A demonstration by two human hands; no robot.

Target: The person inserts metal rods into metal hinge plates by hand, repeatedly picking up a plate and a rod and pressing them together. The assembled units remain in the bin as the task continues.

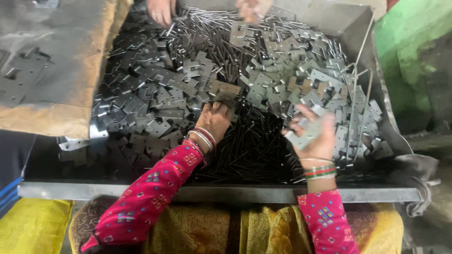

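Observation:
A big metal tray (221,192) holds a heap of flat grey hinge plates (155,94) and a bed of thin dark metal pins (254,146). My left hand (214,120) reaches into the middle of the tray, its fingers closed on a hinge plate (225,95) at the edge of the heap. My right hand (313,134) is lifted a little over the right side and grips a light grey hinge plate (303,136). Both my wrists carry bangles and pink patterned sleeves.
Another person's two hands (162,10) work at the far edge of the tray; the right one is blurred. A brown cardboard sheet (52,61) with a few plates lies at the left. Bent wire rods (355,99) stand at the tray's right side. A green object (414,42) sits at the right.

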